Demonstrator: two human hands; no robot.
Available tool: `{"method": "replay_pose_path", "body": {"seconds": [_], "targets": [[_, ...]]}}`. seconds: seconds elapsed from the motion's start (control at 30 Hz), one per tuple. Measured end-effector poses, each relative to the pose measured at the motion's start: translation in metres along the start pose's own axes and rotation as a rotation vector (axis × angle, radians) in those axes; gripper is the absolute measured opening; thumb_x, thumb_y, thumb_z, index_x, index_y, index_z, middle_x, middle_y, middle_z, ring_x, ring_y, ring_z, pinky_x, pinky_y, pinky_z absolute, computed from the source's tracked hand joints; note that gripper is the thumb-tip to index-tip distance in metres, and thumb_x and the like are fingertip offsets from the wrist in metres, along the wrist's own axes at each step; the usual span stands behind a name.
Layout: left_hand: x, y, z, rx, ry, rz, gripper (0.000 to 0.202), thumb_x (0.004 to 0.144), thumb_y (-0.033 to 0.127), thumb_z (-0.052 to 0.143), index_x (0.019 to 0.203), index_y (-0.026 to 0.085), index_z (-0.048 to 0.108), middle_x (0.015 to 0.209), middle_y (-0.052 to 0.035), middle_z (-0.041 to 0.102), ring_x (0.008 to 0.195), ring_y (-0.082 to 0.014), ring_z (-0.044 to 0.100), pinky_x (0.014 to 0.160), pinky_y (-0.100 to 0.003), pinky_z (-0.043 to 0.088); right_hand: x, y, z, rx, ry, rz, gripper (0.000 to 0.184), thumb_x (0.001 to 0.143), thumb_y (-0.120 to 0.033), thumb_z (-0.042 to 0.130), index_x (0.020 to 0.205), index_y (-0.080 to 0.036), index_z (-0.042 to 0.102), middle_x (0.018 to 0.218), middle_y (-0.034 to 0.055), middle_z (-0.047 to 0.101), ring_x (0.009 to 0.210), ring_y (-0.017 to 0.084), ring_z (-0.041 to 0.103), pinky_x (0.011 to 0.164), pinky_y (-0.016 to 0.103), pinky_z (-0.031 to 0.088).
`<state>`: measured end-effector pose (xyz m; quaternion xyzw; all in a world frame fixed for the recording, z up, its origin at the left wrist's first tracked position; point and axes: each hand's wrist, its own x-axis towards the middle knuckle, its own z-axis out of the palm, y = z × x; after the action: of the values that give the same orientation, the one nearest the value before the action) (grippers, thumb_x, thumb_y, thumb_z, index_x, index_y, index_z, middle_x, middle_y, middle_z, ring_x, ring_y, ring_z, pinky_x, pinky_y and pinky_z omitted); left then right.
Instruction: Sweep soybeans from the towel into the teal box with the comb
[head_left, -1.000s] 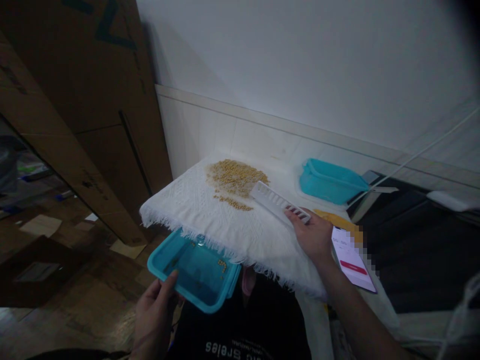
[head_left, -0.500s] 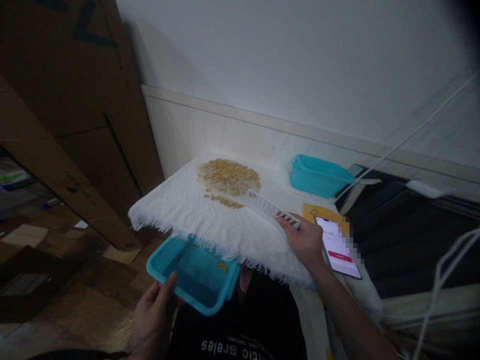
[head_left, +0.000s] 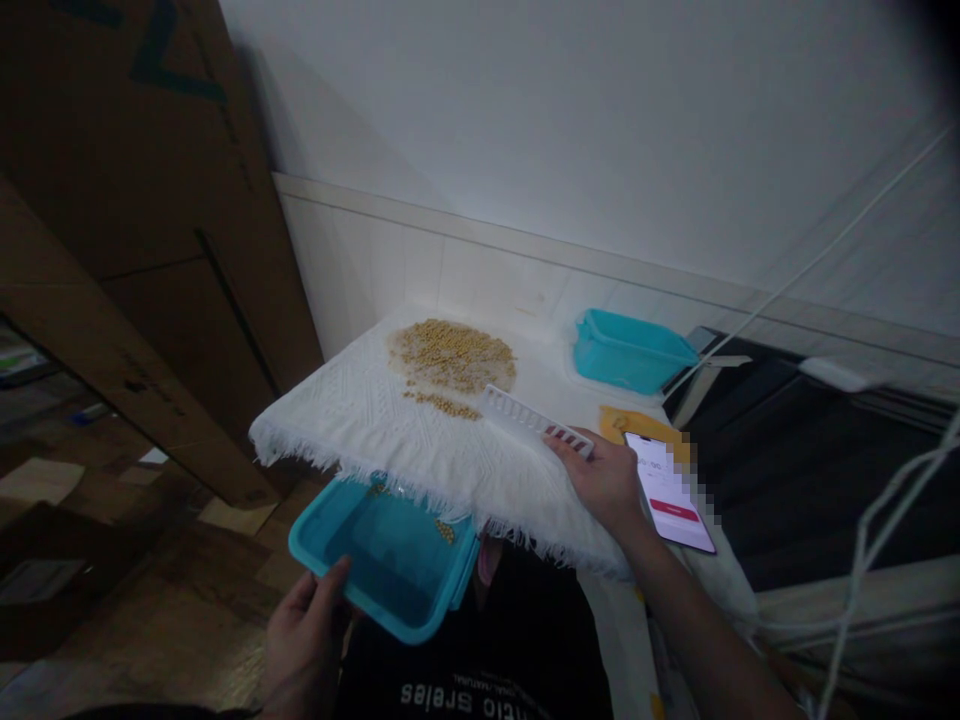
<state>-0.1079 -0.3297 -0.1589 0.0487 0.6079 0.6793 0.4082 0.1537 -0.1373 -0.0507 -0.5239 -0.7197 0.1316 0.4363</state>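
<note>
Beans point(head_left: 450, 355) heaped toward the far edge of the worktop point(head_left: 720, 585), on a white cloth point(head_left: 330, 405). A thin row of them lies apart, between heap and fringed near edge. My right hand point(head_left: 604, 480) pinches one end of a white strip point(head_left: 517, 406) with slots; the strip's other end sits at the row's right end, contact unclear.

My left hand point(head_left: 307, 620) pinches the near left rim of a blue tub point(head_left: 386, 575), thumb on the rim, other fingers mostly hidden. Tub hangs below the worktop's near edge, far side tucked under the fringe; a few beans inside.

Second tub point(head_left: 634, 358), also blue, stands at the far right corner. Phone point(head_left: 667, 490), screen lit, along the right edge, just beside my right wrist; yellow packet point(head_left: 615, 424) behind it. Wall point(head_left: 525, 130) at the far edge; cardboard point(head_left: 172, 200) beyond the left.
</note>
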Motion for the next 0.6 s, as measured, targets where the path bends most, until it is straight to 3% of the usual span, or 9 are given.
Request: {"method": "replay_pose_path", "body": {"seconds": [0.27,0.6], "targets": [[0.002,-0.005,-0.004,0.078,-0.04,0.031,0.039,0.067,0.051,0.083,0.08,0.016,0.071,0.062,-0.001,0.07,0.049,-0.017,0.061,0.045,-0.025,0.047,-0.002,-0.009,-0.006,0.021,-0.017,-0.014,0.038,0.082,-0.05,0.066,0.087,-0.015,0.082,0.069,0.0048,0.077,0.057,0.02,0.068,0.053,0.026,0.051],[0.001,-0.004,-0.002,-0.068,-0.011,-0.036,0.04,0.066,0.045,0.087,0.091,0.017,0.074,0.079,-0.0023,0.078,0.061,-0.0197,0.068,0.05,-0.026,0.05,-0.004,-0.012,-0.007,0.01,-0.052,-0.002,0.037,0.083,-0.048,0.065,0.087,-0.015,0.082,0.063,0.003,0.074,0.053,0.018,0.064,0.05,0.025,0.046]]}}
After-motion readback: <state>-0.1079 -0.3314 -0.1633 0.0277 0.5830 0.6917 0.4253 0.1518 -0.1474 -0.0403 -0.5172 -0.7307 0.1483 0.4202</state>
